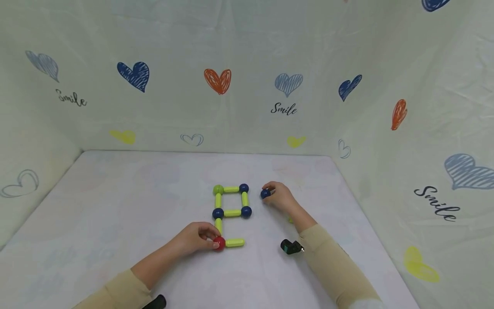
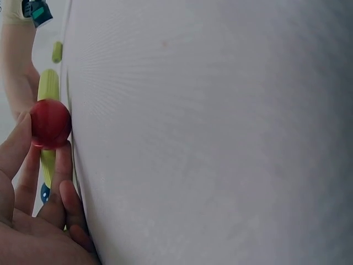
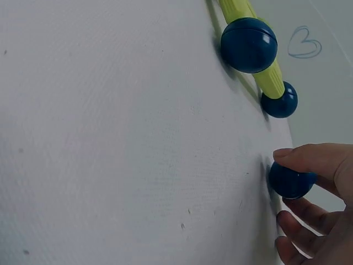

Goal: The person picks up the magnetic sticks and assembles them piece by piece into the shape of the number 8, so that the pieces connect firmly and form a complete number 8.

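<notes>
My left hand (image 1: pixel 194 237) pinches a red ball (image 1: pixel 219 243) at the near corner of a figure of balls and yellow-green rods lying on the table. From that ball one rod (image 1: pixel 235 243) sticks out to the right, its far end free. Another rod (image 1: pixel 218 225) runs up to a blue ball (image 1: pixel 218 213), part of a square with two more blue balls and a green ball (image 1: pixel 218 189). To the right of the square, my right hand (image 1: pixel 281 198) holds a loose blue ball (image 3: pixel 292 179) between thumb and fingers, low over the table.
A yellow-green piece (image 1: pixel 291 220) shows partly behind the right forearm. Dark devices are worn at both wrists, the right one (image 1: pixel 291 246) beside the sleeve. A cloth wall (image 1: pixel 247 120) printed with hearts stands behind the white table (image 1: pixel 135 206) and at its sides.
</notes>
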Motion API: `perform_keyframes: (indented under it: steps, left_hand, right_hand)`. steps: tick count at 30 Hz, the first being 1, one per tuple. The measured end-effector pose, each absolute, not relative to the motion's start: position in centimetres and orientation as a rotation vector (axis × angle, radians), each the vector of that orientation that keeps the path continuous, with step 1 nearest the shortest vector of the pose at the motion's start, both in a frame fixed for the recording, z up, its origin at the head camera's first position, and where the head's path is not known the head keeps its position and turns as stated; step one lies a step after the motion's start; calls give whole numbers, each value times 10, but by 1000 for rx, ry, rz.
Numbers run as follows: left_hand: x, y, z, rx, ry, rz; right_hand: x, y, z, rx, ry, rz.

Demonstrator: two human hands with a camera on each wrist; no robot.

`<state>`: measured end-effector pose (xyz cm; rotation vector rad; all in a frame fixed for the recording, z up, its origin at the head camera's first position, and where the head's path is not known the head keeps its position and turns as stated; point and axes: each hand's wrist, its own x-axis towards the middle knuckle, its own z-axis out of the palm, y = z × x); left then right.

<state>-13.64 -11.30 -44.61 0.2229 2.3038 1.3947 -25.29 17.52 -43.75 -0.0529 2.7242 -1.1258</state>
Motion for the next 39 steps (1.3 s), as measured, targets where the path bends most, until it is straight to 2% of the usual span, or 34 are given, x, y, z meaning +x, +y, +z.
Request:
perform_keyframes:
  steps: [17,39]
  left_hand:
    - [-136,-111,-447,208,2319,1386]
    - [-139,-112,-446,226,2306,1389]
  right_hand:
    - [-241,174,-433,-103,2685,-996]
    - [-201,172,-410,-351,2554,-853]
